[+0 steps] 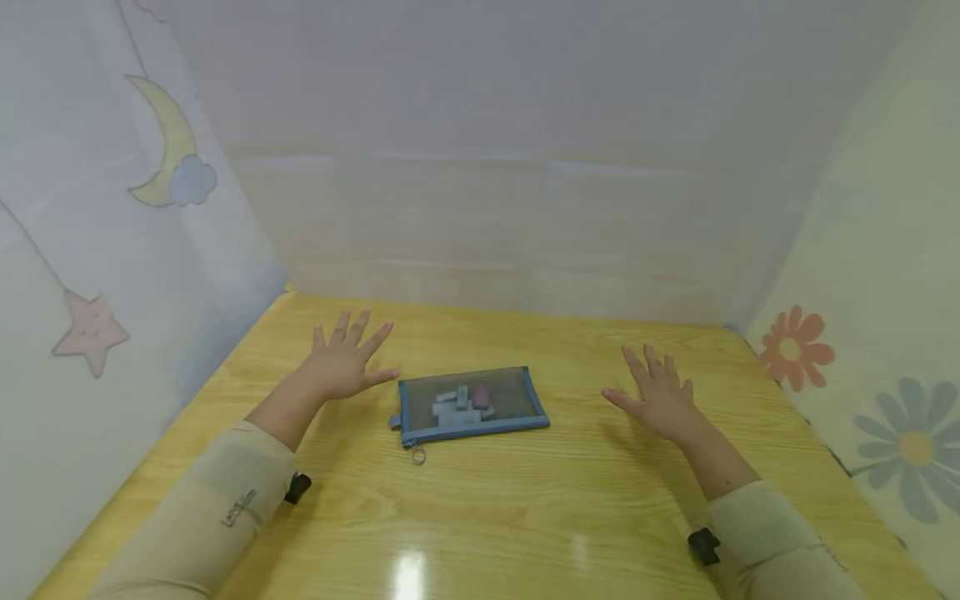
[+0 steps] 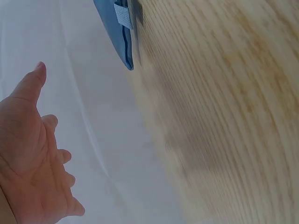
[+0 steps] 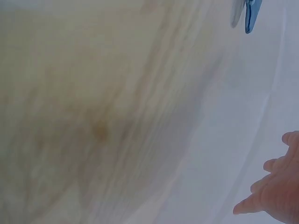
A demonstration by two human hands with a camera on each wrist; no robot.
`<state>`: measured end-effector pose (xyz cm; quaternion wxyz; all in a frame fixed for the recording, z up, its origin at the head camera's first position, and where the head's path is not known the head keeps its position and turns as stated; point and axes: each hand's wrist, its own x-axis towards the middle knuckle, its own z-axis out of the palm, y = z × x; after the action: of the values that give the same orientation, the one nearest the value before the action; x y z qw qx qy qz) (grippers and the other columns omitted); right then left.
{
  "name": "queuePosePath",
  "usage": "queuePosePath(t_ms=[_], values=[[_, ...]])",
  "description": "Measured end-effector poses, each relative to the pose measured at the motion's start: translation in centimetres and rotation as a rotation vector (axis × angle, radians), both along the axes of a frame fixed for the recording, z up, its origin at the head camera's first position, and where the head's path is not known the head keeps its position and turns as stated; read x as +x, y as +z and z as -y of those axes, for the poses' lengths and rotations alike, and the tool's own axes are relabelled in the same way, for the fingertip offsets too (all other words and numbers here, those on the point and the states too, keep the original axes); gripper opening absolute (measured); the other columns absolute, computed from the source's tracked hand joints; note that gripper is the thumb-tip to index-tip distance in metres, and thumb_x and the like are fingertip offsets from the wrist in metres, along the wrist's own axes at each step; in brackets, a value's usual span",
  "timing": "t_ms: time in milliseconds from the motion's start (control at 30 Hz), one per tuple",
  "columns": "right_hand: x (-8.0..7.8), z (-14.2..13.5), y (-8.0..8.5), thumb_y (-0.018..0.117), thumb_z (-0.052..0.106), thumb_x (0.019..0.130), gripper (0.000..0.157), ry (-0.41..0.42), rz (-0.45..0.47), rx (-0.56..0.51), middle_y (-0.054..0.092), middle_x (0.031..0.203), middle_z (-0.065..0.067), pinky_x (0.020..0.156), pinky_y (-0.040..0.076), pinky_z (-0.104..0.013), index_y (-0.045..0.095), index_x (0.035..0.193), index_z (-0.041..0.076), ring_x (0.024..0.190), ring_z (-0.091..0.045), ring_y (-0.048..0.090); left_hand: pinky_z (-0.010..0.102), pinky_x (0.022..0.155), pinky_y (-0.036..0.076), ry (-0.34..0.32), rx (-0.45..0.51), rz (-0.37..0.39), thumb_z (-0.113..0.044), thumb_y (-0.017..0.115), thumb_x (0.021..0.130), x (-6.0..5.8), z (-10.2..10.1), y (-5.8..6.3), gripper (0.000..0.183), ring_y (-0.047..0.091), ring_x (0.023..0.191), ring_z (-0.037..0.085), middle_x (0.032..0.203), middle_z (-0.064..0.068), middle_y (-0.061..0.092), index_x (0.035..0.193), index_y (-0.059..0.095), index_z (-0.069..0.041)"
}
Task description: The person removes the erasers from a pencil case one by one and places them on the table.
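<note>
A flat mesh zipper pouch point(image 1: 510, 390) with blue edging lies on the wooden table between my hands. Through its mesh I see several small pale blue-grey pieces and one purplish piece; their kind is unclear. A ring hangs from the zipper at its near left corner. My left hand point(image 1: 343, 367) is spread just left of the pouch, holding nothing, its thumb near the pouch's left edge. Off to the right my right hand point(image 1: 657, 402) is spread too, apart from the pouch. Each wrist view catches only a blue corner of the pouch, top centre in the left one point(image 2: 114, 28).
The yellow wood-grain table point(image 1: 480, 517) reaches a pale wall sheet point(image 1: 495, 233) at the back. Side sheets carry a moon point(image 1: 168, 137) and a star point(image 1: 92, 332) on the left, flowers point(image 1: 798, 348) on the right. Dark clips point(image 1: 297, 487) sit at both sleeve cuffs.
</note>
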<state>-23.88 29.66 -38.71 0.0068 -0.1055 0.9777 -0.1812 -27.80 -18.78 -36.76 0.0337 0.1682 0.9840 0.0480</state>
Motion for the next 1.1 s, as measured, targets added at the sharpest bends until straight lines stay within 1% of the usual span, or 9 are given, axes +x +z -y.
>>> queuePosePath(t_ms=[133,300,400,533,633,767,900,967,1100], values=[[-0.1,0.4,0.0,0.041,0.063,0.086,0.087,0.016,0.001,-0.016,-0.015,0.149,-0.020,0.085,-0.006,-0.076,-0.007,0.147,0.022,0.129,-0.046,-0.022,0.069,0.093,-0.013,-0.003,-0.001,-0.003,-0.073,0.030,0.083,0.1,-0.1,0.0,0.082,-0.021,0.133,0.038,0.151,0.011,-0.016,0.145,-0.006,-0.034],[-0.3,0.9,-0.2,0.041,0.062,0.087,0.087,0.025,0.005,-0.033,-0.014,0.149,-0.021,0.086,-0.006,-0.076,-0.006,0.147,0.021,0.130,-0.046,-0.022,0.071,0.093,-0.009,-0.023,0.024,-0.010,-0.068,0.035,0.085,0.3,-0.5,0.0,0.081,-0.017,0.134,0.041,0.151,0.014,-0.012,0.147,-0.002,-0.030],[-0.4,1.3,-0.1,0.042,0.062,0.087,0.087,0.027,0.009,-0.048,-0.013,0.149,-0.022,0.087,-0.004,-0.076,-0.003,0.148,0.019,0.130,-0.047,-0.020,0.071,0.093,-0.009,-0.032,0.031,-0.005,-0.067,0.036,0.085,0.3,-0.6,-0.2,0.081,-0.017,0.134,0.041,0.151,0.014,-0.012,0.147,-0.001,-0.030],[-0.5,2.0,-0.1,0.045,0.060,0.087,0.088,0.049,0.005,-0.079,-0.010,0.149,-0.024,0.089,0.001,-0.075,0.002,0.148,0.014,0.130,-0.048,-0.017,0.070,0.094,-0.010,-0.039,0.028,0.007,-0.067,0.038,0.085,0.1,-0.7,-0.5,0.082,-0.019,0.134,0.038,0.151,0.013,-0.013,0.146,-0.002,-0.033],[-0.6,2.6,-0.1,0.046,0.059,0.087,0.088,0.068,0.001,-0.096,-0.008,0.149,-0.025,0.090,0.004,-0.075,0.003,0.148,0.013,0.131,-0.049,-0.015,0.070,0.095,-0.007,-0.047,0.019,0.013,-0.067,0.040,0.084,0.0,-0.9,-0.8,0.082,-0.019,0.134,0.036,0.152,0.010,-0.013,0.145,-0.004,-0.035],[-0.5,3.4,0.0,0.049,0.057,0.087,0.088,0.091,0.013,-0.146,-0.011,0.149,-0.023,0.091,0.005,-0.074,0.002,0.148,0.015,0.132,-0.047,-0.014,0.070,0.096,-0.003,-0.081,0.028,0.011,-0.068,0.038,0.084,-0.1,-1.1,-1.1,0.082,-0.016,0.135,0.038,0.152,0.011,-0.011,0.146,-0.003,-0.034],[-0.5,4.3,0.0,0.052,0.054,0.087,0.088,0.116,0.036,-0.207,-0.012,0.149,-0.020,0.091,0.005,-0.074,0.001,0.148,0.016,0.133,-0.045,-0.015,0.069,0.097,-0.002,-0.109,0.053,0.017,-0.067,0.039,0.084,0.0,-1.4,-1.2,0.082,-0.012,0.136,0.039,0.152,0.012,-0.010,0.147,0.000,-0.031],[-0.6,4.7,0.0,0.052,0.054,0.086,0.088,0.124,0.040,-0.211,-0.012,0.150,-0.019,0.093,0.007,-0.073,0.002,0.148,0.017,0.134,-0.044,-0.013,0.068,0.098,0.000,-0.118,0.053,0.019,-0.066,0.040,0.085,0.0,-1.5,-1.2,0.082,-0.011,0.136,0.039,0.152,0.011,-0.009,0.147,-0.001,-0.032],[-0.6,5.2,-0.2,0.052,0.054,0.086,0.088,0.142,0.042,-0.207,-0.011,0.150,-0.019,0.092,0.010,-0.073,0.004,0.148,0.015,0.134,-0.044,-0.012,0.067,0.099,0.004,-0.159,0.064,0.029,-0.064,0.041,0.086,0.1,-1.9,-1.3,0.081,-0.008,0.136,0.039,0.152,0.012,-0.006,0.147,0.000,-0.031]])
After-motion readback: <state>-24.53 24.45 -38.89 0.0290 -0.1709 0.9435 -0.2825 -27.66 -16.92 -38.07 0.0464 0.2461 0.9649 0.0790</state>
